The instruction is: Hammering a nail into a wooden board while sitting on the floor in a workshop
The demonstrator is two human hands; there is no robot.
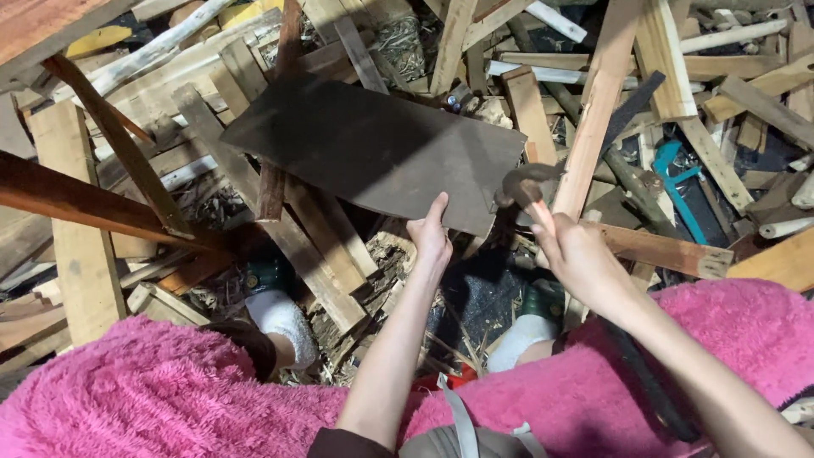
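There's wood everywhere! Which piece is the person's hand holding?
The wide, flat, dark brown board. The left hand grips its near edge. The other pieces around it are narrow, mostly pale sticks and planks that no hand is holding. The right hand holds a hammer.

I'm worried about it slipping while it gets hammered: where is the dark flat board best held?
Probably the near edge of the dark board, from the person's side, where the left hand grips it now. That edge sticks out free; the far end lies among scrap wood, and the right hand works the near right corner.

Head-worn camera view, looking steeply down.
It sits close above the person's arms and knees, facing scrap wood beyond.
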